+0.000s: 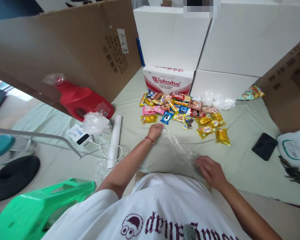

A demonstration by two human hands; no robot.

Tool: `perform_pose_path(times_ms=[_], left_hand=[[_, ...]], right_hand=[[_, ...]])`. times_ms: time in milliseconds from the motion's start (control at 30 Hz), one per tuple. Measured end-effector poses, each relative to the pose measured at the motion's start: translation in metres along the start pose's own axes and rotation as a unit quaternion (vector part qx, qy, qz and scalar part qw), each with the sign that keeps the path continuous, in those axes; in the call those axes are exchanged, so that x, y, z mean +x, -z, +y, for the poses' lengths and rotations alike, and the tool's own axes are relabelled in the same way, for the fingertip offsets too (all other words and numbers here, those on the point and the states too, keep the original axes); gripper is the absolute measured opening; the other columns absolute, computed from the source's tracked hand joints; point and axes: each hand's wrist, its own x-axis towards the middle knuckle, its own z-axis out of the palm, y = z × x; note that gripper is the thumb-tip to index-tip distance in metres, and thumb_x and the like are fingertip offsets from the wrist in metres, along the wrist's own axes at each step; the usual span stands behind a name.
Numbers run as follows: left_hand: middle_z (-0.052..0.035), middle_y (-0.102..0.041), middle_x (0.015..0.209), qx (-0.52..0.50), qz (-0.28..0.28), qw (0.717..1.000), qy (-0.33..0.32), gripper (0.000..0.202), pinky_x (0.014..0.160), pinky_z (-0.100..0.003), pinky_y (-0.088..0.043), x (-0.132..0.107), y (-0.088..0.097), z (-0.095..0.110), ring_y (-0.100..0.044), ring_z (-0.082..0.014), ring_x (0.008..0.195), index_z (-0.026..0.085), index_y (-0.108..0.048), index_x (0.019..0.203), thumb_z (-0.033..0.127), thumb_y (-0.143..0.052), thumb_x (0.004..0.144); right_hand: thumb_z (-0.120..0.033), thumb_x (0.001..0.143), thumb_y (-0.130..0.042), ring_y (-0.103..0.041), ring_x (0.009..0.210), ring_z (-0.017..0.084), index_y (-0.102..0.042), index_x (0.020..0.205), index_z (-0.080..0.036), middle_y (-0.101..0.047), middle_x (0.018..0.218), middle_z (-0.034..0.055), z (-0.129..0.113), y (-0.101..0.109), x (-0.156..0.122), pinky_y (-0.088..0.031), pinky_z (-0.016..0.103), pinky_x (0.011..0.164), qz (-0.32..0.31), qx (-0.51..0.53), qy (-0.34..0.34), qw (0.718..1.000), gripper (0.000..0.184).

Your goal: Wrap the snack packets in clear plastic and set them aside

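A clear plastic bag (pixel 178 146) is stretched flat on the pale green cloth (pixel 240 160) between my two hands. My left hand (pixel 155 131) is closed on the bag's far end, close to the snack pile. My right hand (pixel 210 170) pinches the near end, fingers curled on the film. Just beyond the bag lies a pile of several small snack packets (pixel 182 113), with yellow ones on its right side.
A white roll (pixel 114 140) lies to the left, beside a power bank (pixel 80 137) with a cable and crumpled plastic (pixel 95 122). A red jug (pixel 82 98), cardboard sheets, a Wahaha carton (pixel 168 80) and white boxes stand behind. A black phone (pixel 264 146) lies right. A green stool (pixel 40 206) is near left.
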Motion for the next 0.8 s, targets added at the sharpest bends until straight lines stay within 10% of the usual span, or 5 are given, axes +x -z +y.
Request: perform_pose_path(times_ms=[167, 300, 400, 633, 800], left_hand=[[0.0066, -0.049, 0.061, -0.035, 0.010, 0.999, 0.033, 0.026, 0.046, -0.022, -0.030, -0.006, -0.002, 0.015, -0.043, -0.0086, 0.043, 0.018, -0.059, 0.098, 0.040, -0.067, 0.085], [0.0008, -0.058, 0.091, -0.049, 0.103, 0.993, 0.013, 0.046, 0.057, -0.021, -0.043, -0.026, 0.010, 0.020, -0.059, -0.0107, 0.067, 0.021, -0.049, 0.117, 0.034, -0.075, 0.082], [0.0000, -0.058, 0.087, -0.039, 0.164, 0.985, -0.029, 0.033, 0.059, -0.022, -0.044, -0.065, 0.010, 0.014, -0.058, -0.0133, 0.073, 0.021, -0.053, 0.101, 0.047, -0.068, 0.089], [0.0019, -0.058, 0.067, -0.140, -0.054, 0.988, 0.032, 0.043, 0.055, -0.024, -0.039, -0.127, -0.042, -0.002, -0.052, -0.0131, 0.063, 0.020, -0.058, 0.075, 0.058, -0.078, 0.077], [0.0045, -0.055, 0.067, -0.272, -0.083, 0.956, 0.069, 0.053, 0.061, -0.023, -0.044, -0.112, -0.036, -0.003, -0.051, -0.0089, 0.061, 0.019, -0.055, 0.076, 0.058, -0.088, 0.061]], right_hand=[[-0.052, 0.089, -0.072, -0.052, 0.129, 0.034, -0.059, 0.143, -0.022, -0.060, 0.140, 0.0163, -0.011, 0.003, 0.061, -0.046, 0.049, 0.107, -0.026, -0.061, -0.057, 0.996, 0.064], [-0.034, 0.101, -0.056, -0.061, 0.103, 0.026, -0.073, 0.104, -0.020, -0.072, 0.103, 0.0102, -0.016, -0.025, 0.091, -0.046, 0.034, 0.088, -0.184, -0.134, -0.137, 0.964, 0.022], [-0.033, 0.104, -0.053, -0.062, 0.097, 0.023, -0.069, 0.091, -0.021, -0.072, 0.096, 0.0080, -0.021, -0.042, 0.098, -0.041, 0.030, 0.079, -0.174, -0.160, -0.176, 0.955, 0.023], [-0.032, 0.102, -0.052, -0.060, 0.090, 0.022, -0.065, 0.086, -0.021, -0.070, 0.089, 0.0081, -0.037, -0.065, 0.111, -0.038, 0.029, 0.072, -0.090, -0.104, -0.194, 0.971, 0.023], [-0.050, 0.088, -0.064, -0.050, 0.064, 0.015, -0.063, 0.080, -0.021, -0.059, 0.069, -0.0017, -0.019, -0.063, 0.118, -0.036, 0.026, 0.063, -0.088, 0.285, -0.245, 0.923, 0.031]])
